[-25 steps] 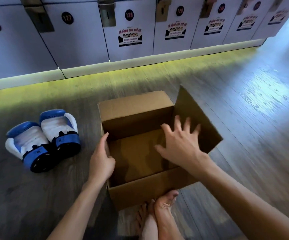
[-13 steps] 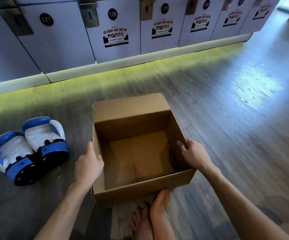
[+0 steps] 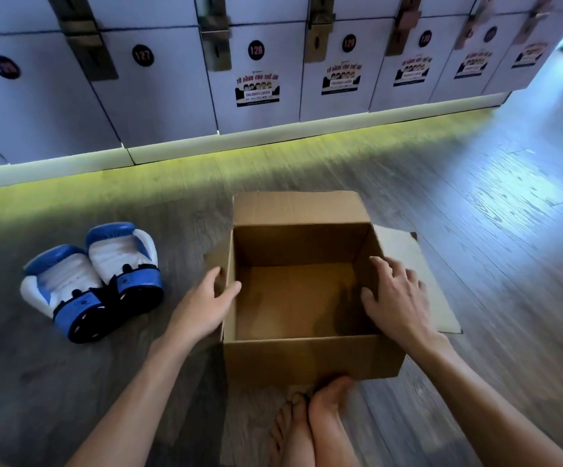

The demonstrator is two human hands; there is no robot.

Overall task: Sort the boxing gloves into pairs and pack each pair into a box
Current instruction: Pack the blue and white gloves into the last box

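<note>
While my left hand (image 3: 205, 305) pinches the empty cardboard box (image 3: 307, 360) by its wall and my right hand (image 3: 399, 298) rests spread on the rim, the paired boxing gloves (image 3: 91, 281), off left, sit unpacked.

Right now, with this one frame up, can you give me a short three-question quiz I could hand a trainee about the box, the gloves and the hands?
1. True or false: a glove already lies inside the cardboard box.
2. Where are the boxing gloves? A) side by side, left of the box; B) in the box; C) one in each hand.
3. Which hand rests on the folded-out flap?
Key: 1 false, the box is empty; 2 A; 3 the right hand.
</note>
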